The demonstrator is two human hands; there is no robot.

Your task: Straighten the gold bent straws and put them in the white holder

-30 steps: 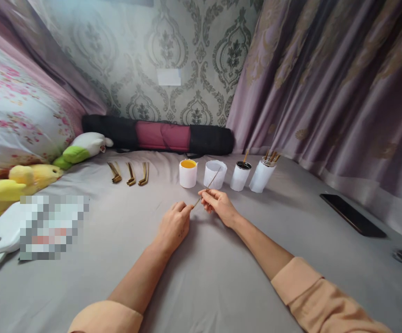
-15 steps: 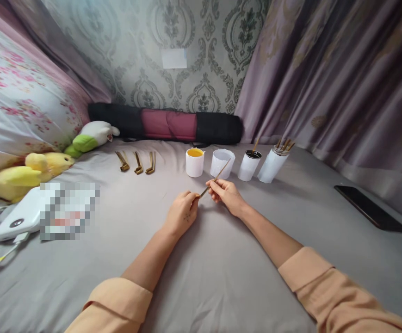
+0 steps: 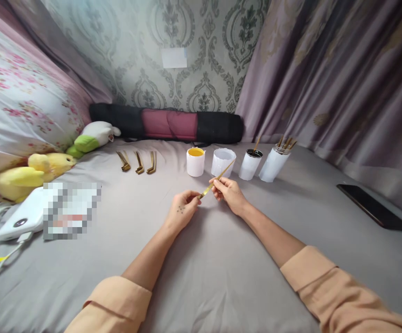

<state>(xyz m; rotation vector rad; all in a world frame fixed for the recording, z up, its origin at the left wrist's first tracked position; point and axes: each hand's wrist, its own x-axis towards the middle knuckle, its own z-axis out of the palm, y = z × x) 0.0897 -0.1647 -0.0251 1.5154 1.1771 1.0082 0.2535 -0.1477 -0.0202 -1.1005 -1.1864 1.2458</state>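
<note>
Between my two hands a thin golden strip [image 3: 207, 189] slants up to the right, narrowing towards its far tip. My left hand [image 3: 183, 208] pinches its lower end. Higher up, the thumb and fingers of my right hand [image 3: 229, 193] are closed on the same strip. Its upper part passes in front of a translucent white cup [image 3: 221, 161]. To the left of that cup stands a white cup with yellow contents [image 3: 195, 165]. On its right are a white container with dark contents and a thin stick [image 3: 250, 167], and a white jar holding several brown sticks [image 3: 273, 165].
Three bundles of bent golden strips [image 3: 139, 165] lie at the back left. Plush toys [image 3: 20, 178], a white power bank with a cable [image 3: 23, 222] and a blurred packet [image 3: 71, 212] are on the left. A black phone [image 3: 374, 207] lies right; a long black-and-maroon bag [image 3: 169, 125] lies behind.
The golden strip has turned in my fingers, so its broad, shiny face now shows. Both hands stay in nearly the same place, and the view has shifted slightly.
</note>
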